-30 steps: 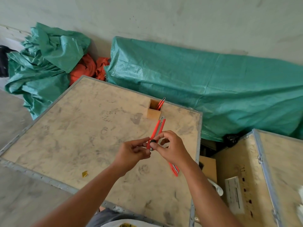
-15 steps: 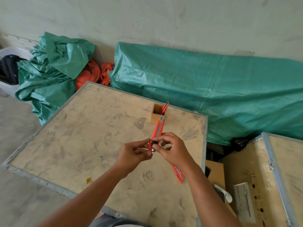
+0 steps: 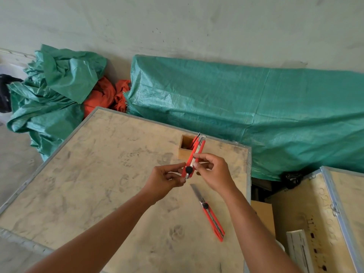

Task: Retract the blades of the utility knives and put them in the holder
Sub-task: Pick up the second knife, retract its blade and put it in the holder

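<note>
I hold a red utility knife [image 3: 194, 158] upright over the wooden crate top [image 3: 98, 174]. My left hand [image 3: 167, 179] pinches its lower end by the black slider knob. My right hand [image 3: 213, 173] grips its body a little higher. No blade sticks out of its top end. A second red utility knife [image 3: 211, 214] lies on the crate below my right hand, its blade extended toward my hands. The small wooden holder [image 3: 184, 150] stands near the crate's far right edge with at least one red knife [image 3: 195, 139] in it.
Green tarpaulins [image 3: 256, 119] and orange cloth [image 3: 102, 95] lie against the wall behind the crate. A second wooden crate [image 3: 325, 213] with metal edging stands at the right, across a gap. A white box [image 3: 299, 251] rests on it.
Both hands have risen a little with the knife, whose tip now overlaps the holder. The knife lying on the crate, before half hidden by my right hand, now shows in full.
</note>
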`<action>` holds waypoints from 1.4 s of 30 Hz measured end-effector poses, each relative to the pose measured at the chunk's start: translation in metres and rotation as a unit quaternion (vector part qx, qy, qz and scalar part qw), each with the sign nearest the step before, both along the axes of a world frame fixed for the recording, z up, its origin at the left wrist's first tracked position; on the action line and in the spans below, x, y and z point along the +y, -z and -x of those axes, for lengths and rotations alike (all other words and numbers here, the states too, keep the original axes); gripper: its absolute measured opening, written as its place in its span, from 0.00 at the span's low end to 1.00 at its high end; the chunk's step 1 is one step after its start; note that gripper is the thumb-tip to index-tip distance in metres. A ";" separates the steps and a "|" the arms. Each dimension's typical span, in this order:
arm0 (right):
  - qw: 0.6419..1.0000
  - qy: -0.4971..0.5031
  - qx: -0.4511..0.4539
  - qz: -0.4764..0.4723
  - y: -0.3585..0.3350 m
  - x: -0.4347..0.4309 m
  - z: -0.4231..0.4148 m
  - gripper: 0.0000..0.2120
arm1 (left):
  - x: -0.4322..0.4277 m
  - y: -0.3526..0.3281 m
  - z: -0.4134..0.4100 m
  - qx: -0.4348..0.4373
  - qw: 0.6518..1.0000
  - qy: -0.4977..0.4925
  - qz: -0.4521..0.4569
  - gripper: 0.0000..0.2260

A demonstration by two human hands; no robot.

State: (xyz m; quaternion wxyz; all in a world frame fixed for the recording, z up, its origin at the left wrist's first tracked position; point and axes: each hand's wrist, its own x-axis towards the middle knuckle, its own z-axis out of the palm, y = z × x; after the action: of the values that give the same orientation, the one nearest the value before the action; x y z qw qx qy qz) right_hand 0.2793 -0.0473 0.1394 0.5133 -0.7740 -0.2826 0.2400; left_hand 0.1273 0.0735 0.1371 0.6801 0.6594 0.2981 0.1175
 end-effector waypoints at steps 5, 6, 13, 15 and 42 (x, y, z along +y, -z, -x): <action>1.000 0.017 -0.012 0.001 0.006 0.033 -0.054 0.17 | 0.035 0.012 -0.054 0.032 0.995 0.011 -0.098 0.22; 0.999 0.027 -0.020 0.001 0.009 0.040 -0.063 0.16 | 0.042 0.017 -0.065 0.041 0.994 0.008 -0.105 0.22; 0.991 0.091 -0.092 0.043 0.039 0.087 -0.090 0.16 | 0.077 0.052 -0.117 0.085 0.977 -0.004 -0.193 0.23; 0.986 0.099 -0.113 0.064 0.052 0.098 -0.088 0.17 | 0.085 0.065 -0.123 0.133 0.964 -0.015 -0.228 0.25; 0.971 0.039 -0.232 0.036 0.077 0.083 -0.077 0.15 | 0.084 0.087 -0.122 0.171 0.964 -0.029 -0.200 0.26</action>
State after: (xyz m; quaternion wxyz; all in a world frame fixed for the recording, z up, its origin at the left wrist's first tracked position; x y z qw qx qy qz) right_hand 0.3561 0.0352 0.0626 0.4143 -0.8370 -0.3548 0.0432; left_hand 0.2489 0.1576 0.0503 0.4697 0.7836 0.3988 0.0799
